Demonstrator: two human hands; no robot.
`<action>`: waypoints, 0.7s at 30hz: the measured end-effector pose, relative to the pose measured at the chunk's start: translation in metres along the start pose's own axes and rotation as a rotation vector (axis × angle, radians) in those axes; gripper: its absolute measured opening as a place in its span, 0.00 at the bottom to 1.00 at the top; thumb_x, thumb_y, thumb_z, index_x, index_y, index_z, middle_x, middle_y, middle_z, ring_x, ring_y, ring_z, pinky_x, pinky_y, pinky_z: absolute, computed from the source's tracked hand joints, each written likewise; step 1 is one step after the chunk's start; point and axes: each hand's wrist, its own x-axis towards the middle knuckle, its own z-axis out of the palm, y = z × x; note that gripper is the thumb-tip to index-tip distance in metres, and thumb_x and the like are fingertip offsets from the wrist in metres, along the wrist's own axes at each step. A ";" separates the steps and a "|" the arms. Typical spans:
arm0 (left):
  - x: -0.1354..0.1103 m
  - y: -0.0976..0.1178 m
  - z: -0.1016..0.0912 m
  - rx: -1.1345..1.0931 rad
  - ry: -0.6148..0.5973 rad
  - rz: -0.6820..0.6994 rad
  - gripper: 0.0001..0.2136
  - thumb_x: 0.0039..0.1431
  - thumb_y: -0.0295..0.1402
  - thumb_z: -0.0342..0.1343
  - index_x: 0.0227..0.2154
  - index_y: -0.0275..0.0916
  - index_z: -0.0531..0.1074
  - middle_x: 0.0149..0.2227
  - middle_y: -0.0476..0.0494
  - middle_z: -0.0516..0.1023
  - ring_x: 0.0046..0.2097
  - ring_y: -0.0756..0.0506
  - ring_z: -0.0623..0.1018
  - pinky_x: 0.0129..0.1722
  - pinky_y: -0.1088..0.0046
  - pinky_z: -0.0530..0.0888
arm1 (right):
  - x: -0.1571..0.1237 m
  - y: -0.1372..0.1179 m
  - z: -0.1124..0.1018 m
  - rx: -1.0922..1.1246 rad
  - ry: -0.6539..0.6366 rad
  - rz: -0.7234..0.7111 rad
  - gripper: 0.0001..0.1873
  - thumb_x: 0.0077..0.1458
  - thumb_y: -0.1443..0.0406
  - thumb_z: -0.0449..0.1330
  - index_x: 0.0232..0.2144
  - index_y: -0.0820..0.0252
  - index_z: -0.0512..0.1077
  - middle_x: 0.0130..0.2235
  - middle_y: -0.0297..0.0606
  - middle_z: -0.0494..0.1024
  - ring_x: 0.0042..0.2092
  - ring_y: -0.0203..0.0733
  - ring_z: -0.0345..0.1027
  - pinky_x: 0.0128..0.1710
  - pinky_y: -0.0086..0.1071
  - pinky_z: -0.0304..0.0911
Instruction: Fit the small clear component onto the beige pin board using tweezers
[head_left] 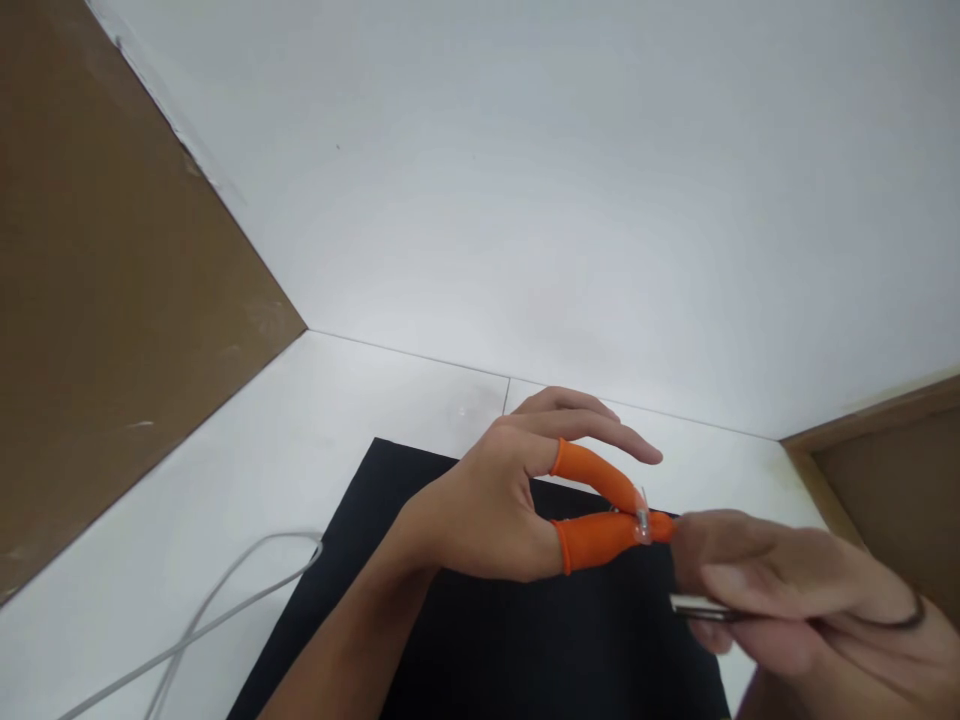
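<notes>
My left hand [517, 500] hovers above a black mat [480, 640], with orange rubber cots on the thumb and index finger. Those two fingertips pinch a tiny clear and metallic part [643, 522]. My right hand [780, 590] meets it from the right, also with an orange-tipped finger touching the part. It grips a thin dark metal tool [701, 607], likely tweezers, lying across its fingers. A dark band circles the right wrist.
The black mat lies on a white tabletop [315, 420]. A grey cable [210, 620] loops across the table at lower left. A brown panel [90, 300] stands at the left, a white wall [570, 180] behind, and a wooden piece [885, 460] at the right.
</notes>
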 end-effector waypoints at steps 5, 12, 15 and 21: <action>-0.001 0.000 -0.001 0.005 0.001 0.029 0.04 0.60 0.25 0.70 0.32 0.40 0.82 0.51 0.41 0.87 0.58 0.41 0.79 0.62 0.61 0.77 | 0.007 -0.001 0.009 0.011 0.190 -0.047 0.03 0.61 0.62 0.71 0.38 0.53 0.85 0.23 0.29 0.76 0.23 0.34 0.67 0.21 0.35 0.65; -0.003 0.002 -0.009 -0.017 0.050 0.065 0.06 0.58 0.23 0.70 0.33 0.41 0.82 0.50 0.42 0.87 0.56 0.41 0.79 0.60 0.61 0.78 | 0.022 -0.008 0.027 0.124 0.284 -0.086 0.02 0.60 0.63 0.73 0.35 0.55 0.85 0.22 0.27 0.75 0.20 0.31 0.62 0.16 0.33 0.56; -0.002 -0.001 -0.012 -0.024 0.059 0.085 0.06 0.59 0.24 0.69 0.33 0.42 0.82 0.50 0.43 0.87 0.56 0.41 0.80 0.59 0.59 0.78 | 0.019 -0.009 0.027 -0.004 0.183 -0.090 0.04 0.59 0.61 0.73 0.38 0.53 0.86 0.23 0.30 0.76 0.22 0.34 0.66 0.17 0.35 0.62; -0.012 -0.009 -0.018 -0.032 0.074 0.107 0.04 0.60 0.25 0.69 0.33 0.41 0.82 0.48 0.41 0.88 0.56 0.41 0.80 0.58 0.60 0.79 | 0.024 -0.006 0.030 0.023 0.287 -0.152 0.04 0.60 0.60 0.73 0.36 0.52 0.86 0.21 0.27 0.72 0.19 0.30 0.58 0.16 0.34 0.58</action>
